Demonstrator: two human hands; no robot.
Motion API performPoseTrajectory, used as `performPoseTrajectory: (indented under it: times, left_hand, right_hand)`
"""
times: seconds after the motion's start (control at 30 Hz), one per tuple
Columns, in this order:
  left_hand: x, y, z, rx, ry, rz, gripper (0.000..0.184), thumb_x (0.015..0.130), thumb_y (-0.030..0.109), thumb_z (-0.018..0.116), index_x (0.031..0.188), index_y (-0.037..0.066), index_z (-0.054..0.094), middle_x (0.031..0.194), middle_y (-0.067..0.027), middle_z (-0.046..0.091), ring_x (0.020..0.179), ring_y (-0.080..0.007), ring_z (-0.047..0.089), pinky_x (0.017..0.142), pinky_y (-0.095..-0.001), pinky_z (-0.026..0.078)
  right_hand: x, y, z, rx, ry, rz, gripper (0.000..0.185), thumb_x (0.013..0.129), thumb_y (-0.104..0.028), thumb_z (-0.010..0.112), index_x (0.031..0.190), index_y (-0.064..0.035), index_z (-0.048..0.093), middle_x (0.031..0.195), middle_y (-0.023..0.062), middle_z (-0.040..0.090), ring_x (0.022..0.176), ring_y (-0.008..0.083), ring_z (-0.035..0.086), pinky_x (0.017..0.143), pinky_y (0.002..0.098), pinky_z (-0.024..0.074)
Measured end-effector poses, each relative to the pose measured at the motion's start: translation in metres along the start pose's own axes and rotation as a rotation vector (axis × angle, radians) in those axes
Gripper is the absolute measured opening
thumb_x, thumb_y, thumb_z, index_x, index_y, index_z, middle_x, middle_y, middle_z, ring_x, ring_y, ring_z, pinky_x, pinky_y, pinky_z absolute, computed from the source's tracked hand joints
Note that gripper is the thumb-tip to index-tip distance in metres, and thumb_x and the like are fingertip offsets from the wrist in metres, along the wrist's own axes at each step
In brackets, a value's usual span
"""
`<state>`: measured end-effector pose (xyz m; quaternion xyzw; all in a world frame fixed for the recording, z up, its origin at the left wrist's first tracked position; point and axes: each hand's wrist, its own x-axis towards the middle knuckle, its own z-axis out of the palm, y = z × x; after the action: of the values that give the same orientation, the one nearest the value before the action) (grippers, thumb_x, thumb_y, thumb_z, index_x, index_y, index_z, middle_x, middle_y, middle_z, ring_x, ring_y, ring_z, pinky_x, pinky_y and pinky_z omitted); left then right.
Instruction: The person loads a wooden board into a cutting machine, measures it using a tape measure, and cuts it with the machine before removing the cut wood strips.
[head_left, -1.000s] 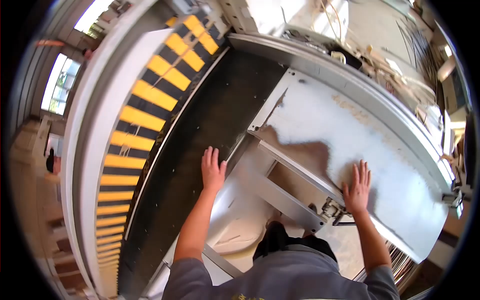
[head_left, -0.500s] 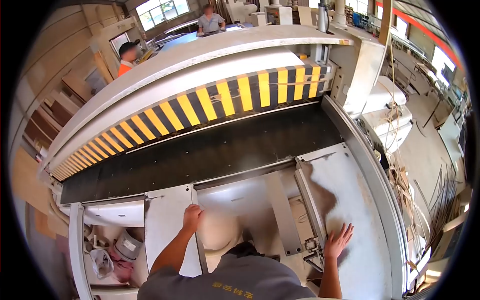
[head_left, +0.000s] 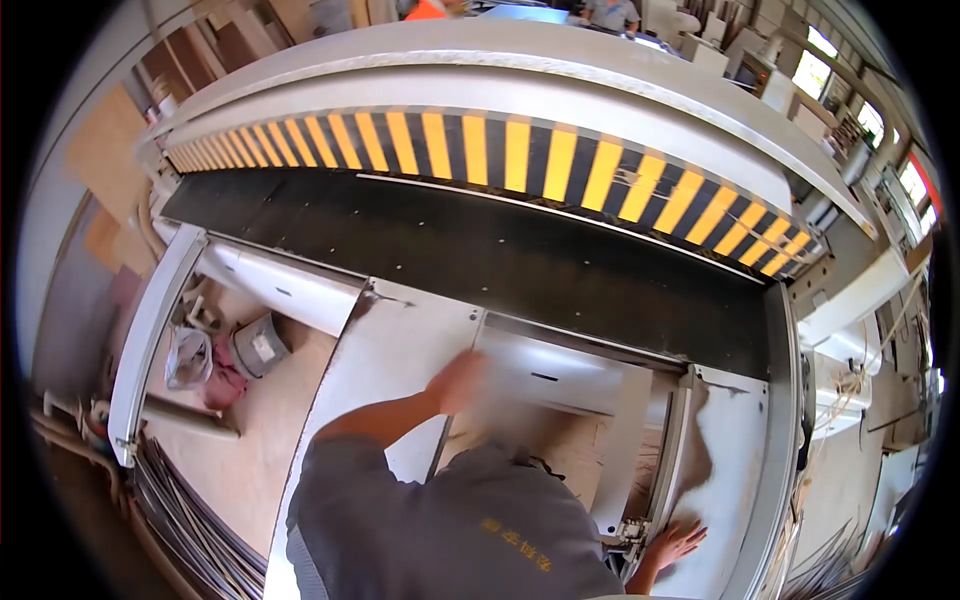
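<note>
My left hand [head_left: 460, 381] is smeared by motion beside the right edge of the left metal plate [head_left: 400, 335]; whether it holds anything does not show. On the worn right metal plate [head_left: 725, 450] rests my right hand [head_left: 676, 545], its fingers spread and nothing in them. Just left of that hand is a small metal bracket [head_left: 630, 533] at the end of a rail. A long dark bed [head_left: 430, 240] runs across the machine beyond both hands, below a yellow and black striped guard [head_left: 475, 150].
A bucket [head_left: 260, 345] and a plastic bag [head_left: 188, 358] lie on the floor at left, above a bundle of long rods [head_left: 190, 510]. Past the machine's top beam stands a person in grey [head_left: 612, 14], with an orange garment [head_left: 428, 9] farther left. A side rail [head_left: 783, 400] borders the right plate.
The view has swung left, bringing the bucket and rods into sight. My left hand has left the bed's edge and is now blurred near the left plate. My right hand stays on the right plate.
</note>
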<state>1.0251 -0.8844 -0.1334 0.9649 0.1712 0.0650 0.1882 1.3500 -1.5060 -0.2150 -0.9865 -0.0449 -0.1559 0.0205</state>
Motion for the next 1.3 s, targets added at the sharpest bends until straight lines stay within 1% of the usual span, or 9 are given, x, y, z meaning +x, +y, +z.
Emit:
performPoseTrajectory:
  times: [0.1,0.33,0.37,0.4,0.5,0.63,0.8,1.07,1.3]
  left_hand:
    - [-0.002,-0.017,0.02,0.061,0.021,0.174,0.039,0.093,0.028,0.071,0.125,0.007,0.064,0.14,-0.015,0.06,0.143,-0.0363,0.048,0.127,-0.0547,0.028]
    - [0.002,-0.008,0.0,0.155,-0.188,0.1,0.036,0.092,0.028,0.07,0.122,0.008,0.064,0.131,-0.0115,0.064,0.141,-0.0324,0.051,0.127,-0.0553,0.028]
    - [0.004,0.001,-0.011,0.142,-0.223,0.088,0.036,0.092,0.028,0.07,0.122,0.009,0.064,0.131,-0.011,0.065,0.141,-0.0321,0.051,0.127,-0.0553,0.027]
    - [0.012,0.006,-0.015,0.13,-0.257,0.089,0.035,0.093,0.027,0.07,0.122,0.009,0.064,0.13,-0.0105,0.065,0.141,-0.0318,0.051,0.127,-0.0553,0.027]
    - [0.001,-0.009,0.012,0.071,0.001,0.205,0.036,0.093,0.027,0.069,0.125,0.01,0.064,0.132,-0.0104,0.066,0.14,-0.0317,0.053,0.127,-0.0552,0.026]
    - [0.002,-0.009,0.02,0.13,0.002,0.157,0.038,0.091,0.026,0.068,0.123,0.006,0.065,0.127,-0.0155,0.068,0.136,-0.0337,0.056,0.125,-0.0549,0.03]
    - [0.004,0.0,0.014,0.125,-0.006,0.169,0.037,0.088,0.022,0.071,0.122,0.009,0.066,0.125,-0.0112,0.071,0.135,-0.0298,0.058,0.127,-0.0542,0.027]
    - [0.003,0.001,0.015,0.154,-0.041,0.16,0.037,0.09,0.023,0.07,0.126,0.012,0.067,0.128,-0.0081,0.071,0.136,-0.0287,0.058,0.128,-0.0542,0.024]
    - [0.003,0.002,0.016,0.148,-0.012,0.174,0.037,0.09,0.023,0.071,0.125,0.013,0.067,0.126,-0.0085,0.071,0.135,-0.0284,0.058,0.127,-0.0546,0.026]
  right_hand:
    - [0.002,0.002,0.008,-0.088,-0.017,-0.02,0.06,0.111,-0.039,0.051,0.164,-0.0123,0.04,0.172,0.0203,0.033,0.157,0.0402,0.033,0.126,0.0593,0.0288]
    - [0.005,0.007,0.018,-0.077,-0.044,-0.031,0.058,0.111,-0.035,0.052,0.162,-0.0086,0.043,0.166,0.0214,0.042,0.155,0.0396,0.037,0.125,0.0529,0.032]
    - [0.005,0.009,0.018,-0.068,-0.105,-0.007,0.062,0.112,-0.04,0.049,0.164,-0.0074,0.04,0.169,0.0196,0.037,0.158,0.0371,0.032,0.128,0.0518,0.0248]
    - [0.004,0.004,0.011,-0.029,-0.127,0.016,0.06,0.111,-0.036,0.05,0.163,-0.0077,0.04,0.169,0.02,0.037,0.157,0.0379,0.032,0.128,0.0523,0.026]
    - [0.005,-0.01,-0.008,0.004,-0.171,0.062,0.062,0.11,-0.035,0.05,0.164,-0.0079,0.039,0.171,0.019,0.034,0.159,0.0384,0.029,0.13,0.0527,0.0231]
    - [0.005,-0.022,-0.025,0.065,-0.196,0.112,0.065,0.106,-0.034,0.054,0.163,-0.0073,0.039,0.172,0.0182,0.033,0.161,0.0368,0.026,0.132,0.0522,0.0171]
    - [0.007,-0.038,-0.056,0.113,-0.224,0.153,0.063,0.106,-0.032,0.054,0.161,-0.0053,0.041,0.172,0.0184,0.033,0.162,0.0353,0.023,0.133,0.0491,0.013]
    - [0.005,-0.039,-0.061,0.182,-0.18,0.152,0.067,0.1,-0.029,0.061,0.16,-0.005,0.042,0.171,0.0197,0.033,0.162,0.0372,0.023,0.133,0.0502,0.0139]
    - [0.005,-0.04,-0.062,0.165,-0.194,0.172,0.063,0.104,-0.034,0.056,0.159,-0.004,0.043,0.17,0.0212,0.034,0.161,0.0374,0.025,0.132,0.0516,0.0151]
